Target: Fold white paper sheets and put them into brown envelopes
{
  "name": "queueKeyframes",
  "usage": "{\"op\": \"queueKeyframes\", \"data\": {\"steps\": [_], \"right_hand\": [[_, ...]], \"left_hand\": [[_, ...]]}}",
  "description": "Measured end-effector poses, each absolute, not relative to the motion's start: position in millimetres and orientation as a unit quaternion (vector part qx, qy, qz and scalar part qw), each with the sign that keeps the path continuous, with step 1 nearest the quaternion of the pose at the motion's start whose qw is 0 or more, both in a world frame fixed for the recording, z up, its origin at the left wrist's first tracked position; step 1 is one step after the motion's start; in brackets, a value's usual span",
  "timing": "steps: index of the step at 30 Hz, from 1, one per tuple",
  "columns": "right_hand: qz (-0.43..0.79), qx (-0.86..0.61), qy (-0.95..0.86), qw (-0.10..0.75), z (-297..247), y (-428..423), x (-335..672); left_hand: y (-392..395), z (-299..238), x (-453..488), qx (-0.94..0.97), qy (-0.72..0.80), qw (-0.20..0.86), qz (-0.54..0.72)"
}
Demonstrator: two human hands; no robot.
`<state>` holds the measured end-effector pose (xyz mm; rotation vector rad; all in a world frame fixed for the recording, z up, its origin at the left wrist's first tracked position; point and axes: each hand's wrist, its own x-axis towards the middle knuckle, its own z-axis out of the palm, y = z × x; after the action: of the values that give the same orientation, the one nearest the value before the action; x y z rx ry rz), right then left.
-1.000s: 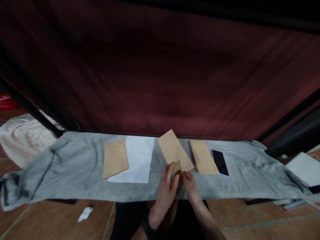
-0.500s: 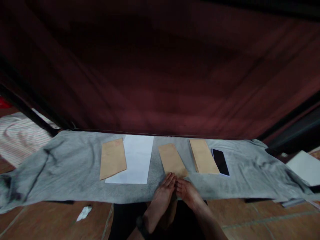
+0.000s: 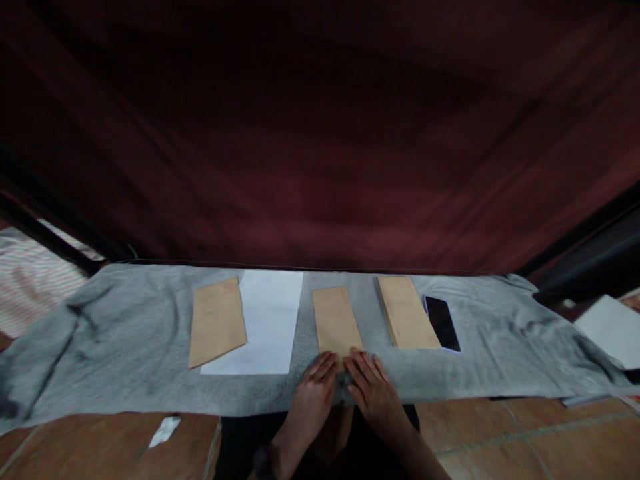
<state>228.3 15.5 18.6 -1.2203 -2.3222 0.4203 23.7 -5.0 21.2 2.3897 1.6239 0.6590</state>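
A brown envelope (image 3: 336,320) lies flat in the middle of a grey cloth (image 3: 125,333). My left hand (image 3: 311,393) and my right hand (image 3: 373,390) lie side by side just below its near edge, fingers stretched out flat, fingertips touching or almost touching the envelope. Neither hand holds anything. Left of it a white sheet of paper (image 3: 267,327) lies with another brown envelope (image 3: 217,321) overlapping its left edge. To the right sits a stack of brown envelopes (image 3: 407,312) beside a black phone (image 3: 441,323).
A dark red curtain (image 3: 320,147) hangs right behind the cloth. A crumpled scrap of white paper (image 3: 165,430) lies on the tiled floor at the lower left. White sheets (image 3: 607,330) rest at the far right, striped fabric (image 3: 30,280) at the far left.
The middle envelope, held tilted up by both hands a second ago, now lies flat and straight. Both hands have let go and slid to its near edge, fingers flattened.
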Motion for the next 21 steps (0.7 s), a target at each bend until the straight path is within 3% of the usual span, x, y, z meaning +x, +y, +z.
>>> {"op": "queueKeyframes", "data": {"steps": [3,6,14,21], "right_hand": [[0.014,-0.428,-0.883,0.19,11,11,227],[-0.04,-0.42,-0.888,0.185,8,10,227],[-0.064,-0.418,-0.885,0.196,12,14,226],[-0.046,-0.435,-0.878,0.193,13,14,222]], "left_hand": [[7,34,31,0.792,0.551,0.094,0.243],[37,34,41,0.808,0.535,0.077,0.234],[140,11,58,0.784,0.588,0.037,0.196],[172,15,59,0.753,0.627,0.055,0.193]]}}
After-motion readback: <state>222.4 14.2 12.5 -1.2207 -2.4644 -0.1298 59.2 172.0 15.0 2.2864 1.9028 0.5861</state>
